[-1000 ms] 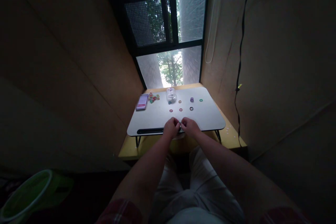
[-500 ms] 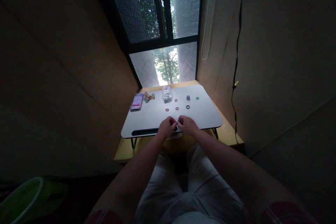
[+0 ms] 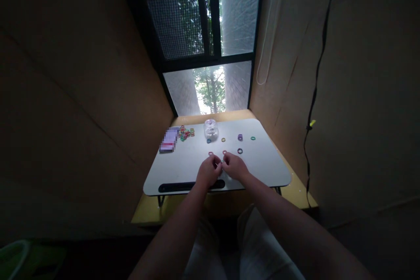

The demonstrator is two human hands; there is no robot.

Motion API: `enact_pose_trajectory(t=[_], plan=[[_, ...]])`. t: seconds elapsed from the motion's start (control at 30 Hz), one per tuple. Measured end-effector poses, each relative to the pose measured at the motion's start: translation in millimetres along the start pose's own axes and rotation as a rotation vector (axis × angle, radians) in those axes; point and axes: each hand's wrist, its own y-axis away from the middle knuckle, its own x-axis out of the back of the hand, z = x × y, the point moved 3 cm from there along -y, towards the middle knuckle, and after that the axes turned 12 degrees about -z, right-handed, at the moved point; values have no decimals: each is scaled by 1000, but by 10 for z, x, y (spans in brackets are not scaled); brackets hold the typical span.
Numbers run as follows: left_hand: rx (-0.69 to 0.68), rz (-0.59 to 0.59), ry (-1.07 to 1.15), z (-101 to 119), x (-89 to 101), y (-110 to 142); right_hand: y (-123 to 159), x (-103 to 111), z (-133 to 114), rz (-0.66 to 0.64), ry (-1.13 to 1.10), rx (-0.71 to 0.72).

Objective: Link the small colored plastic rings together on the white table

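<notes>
The left hand [image 3: 210, 169] and right hand [image 3: 234, 166] — pinching a small thing [image 3: 222, 162] — have moved forward, nearer the pink rings [image 3: 211, 153]; the white bench [image 3: 183, 164] stands before a window [image 3: 210, 87].

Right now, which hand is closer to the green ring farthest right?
Right. The right hand is left and this side of the green ring; the left hand is farther left.

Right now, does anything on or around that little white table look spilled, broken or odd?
Nothing on the white table looks plainly spilled or broken. One small oddity: a few pale specks lie scattered on the yellow surface beyond its right edge, like stray litter, though they are too small to identify.
</notes>
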Motion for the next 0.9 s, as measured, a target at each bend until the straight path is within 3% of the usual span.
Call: enact_pose_trajectory(t=[0.17,0.67,0.9], plan=[[-19,-46,18,22,10,28,100,-29,-46,21,60,53],[48,-23,55,35,33,70,161,13,-83,39,9,63],[2,-27,41,29,23,67,161,15,-69,48,-5,67]])
